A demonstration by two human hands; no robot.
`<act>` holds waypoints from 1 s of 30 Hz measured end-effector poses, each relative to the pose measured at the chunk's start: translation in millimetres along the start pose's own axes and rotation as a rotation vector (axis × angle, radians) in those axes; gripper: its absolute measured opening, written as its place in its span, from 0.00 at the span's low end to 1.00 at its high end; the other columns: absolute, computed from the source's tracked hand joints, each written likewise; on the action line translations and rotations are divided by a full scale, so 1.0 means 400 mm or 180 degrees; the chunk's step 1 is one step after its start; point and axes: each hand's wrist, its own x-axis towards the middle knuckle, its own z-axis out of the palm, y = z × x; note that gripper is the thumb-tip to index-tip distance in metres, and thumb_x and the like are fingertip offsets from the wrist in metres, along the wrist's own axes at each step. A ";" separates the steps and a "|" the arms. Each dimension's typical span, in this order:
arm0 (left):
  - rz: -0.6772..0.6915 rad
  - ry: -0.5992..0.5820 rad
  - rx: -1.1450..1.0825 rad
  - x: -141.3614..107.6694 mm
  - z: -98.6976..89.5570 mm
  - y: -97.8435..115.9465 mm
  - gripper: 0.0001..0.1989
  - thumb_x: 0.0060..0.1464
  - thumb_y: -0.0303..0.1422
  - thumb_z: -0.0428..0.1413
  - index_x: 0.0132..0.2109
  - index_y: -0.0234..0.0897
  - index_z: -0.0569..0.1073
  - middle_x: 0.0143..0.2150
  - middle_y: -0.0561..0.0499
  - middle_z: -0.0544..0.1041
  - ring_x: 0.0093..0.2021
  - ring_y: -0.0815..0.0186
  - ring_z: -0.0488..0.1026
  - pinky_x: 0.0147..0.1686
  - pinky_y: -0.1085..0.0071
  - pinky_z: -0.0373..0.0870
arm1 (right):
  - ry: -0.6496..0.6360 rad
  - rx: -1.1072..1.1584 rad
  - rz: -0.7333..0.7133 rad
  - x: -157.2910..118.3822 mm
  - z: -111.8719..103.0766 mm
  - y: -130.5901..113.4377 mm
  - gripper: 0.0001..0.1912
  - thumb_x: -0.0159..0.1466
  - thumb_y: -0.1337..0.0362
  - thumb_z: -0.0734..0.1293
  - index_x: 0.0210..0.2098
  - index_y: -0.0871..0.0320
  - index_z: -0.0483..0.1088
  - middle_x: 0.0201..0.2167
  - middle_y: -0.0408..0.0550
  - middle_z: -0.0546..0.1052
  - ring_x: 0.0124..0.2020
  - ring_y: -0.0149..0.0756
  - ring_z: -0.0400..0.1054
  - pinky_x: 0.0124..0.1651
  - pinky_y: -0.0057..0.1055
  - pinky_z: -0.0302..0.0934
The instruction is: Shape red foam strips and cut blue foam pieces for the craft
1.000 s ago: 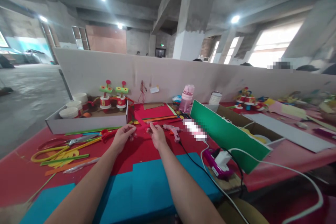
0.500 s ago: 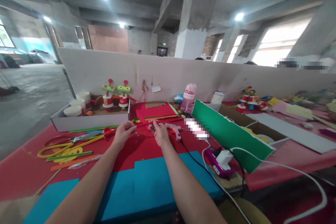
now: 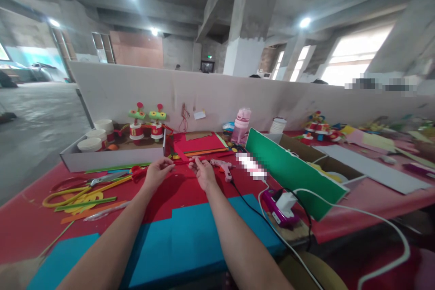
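A thin red paper strip stretches between my two hands above the red tabletop. My left hand pinches its left end with thumb and fingertips. The other end lies in the fingers of my right hand, with the thumb pressed on it. Just right of that hand rests a pink glue gun on its side, its black cord trailing toward me. Red curled paper lies close to my left hand. Behind the strip is a stack of red paper sheets.
At the left are scissors, yellow paper pieces and a white box with cups and two paper figures. Blue boards cover the near edge. A green panel, power strip and pink bottle stand at right.
The view has turned slightly to the right, so everything sits a little further left. Both hands keep nearly the same pose on the strip.
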 end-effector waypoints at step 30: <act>0.0028 -0.0448 0.0579 -0.002 -0.005 -0.031 0.09 0.40 0.35 0.61 0.31 0.37 0.78 0.26 0.51 0.77 0.26 0.64 0.73 0.31 0.71 0.68 | 0.0027 0.0004 -0.0072 0.006 -0.011 0.000 0.11 0.54 0.61 0.74 0.31 0.60 0.71 0.28 0.45 0.77 0.26 0.28 0.70 0.36 0.28 0.69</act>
